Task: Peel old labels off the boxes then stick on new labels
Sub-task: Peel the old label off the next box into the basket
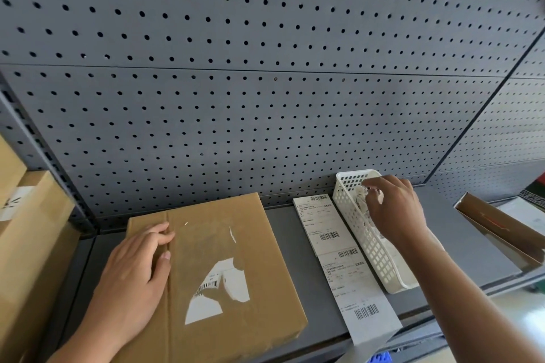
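Note:
A flat brown cardboard box [215,271] lies on the grey shelf [298,233]. Torn white remains of an old label [218,289] still stick to its top. My left hand [135,274] rests flat on the box's left part, fingers straight. To the right of the box lies a strip of new white barcode labels [339,256]. A white plastic basket [368,233] stands beside the strip. My right hand [395,206] reaches into the basket's far end; its fingertips are at crumpled white label scrap [361,196], and whether they pinch it is unclear.
A grey pegboard wall [265,68] backs the shelf. Stacked cardboard boxes [26,230] stand at the left. An open brown box [498,227] lies at the right edge. The shelf's front lip runs near the label strip's lower end.

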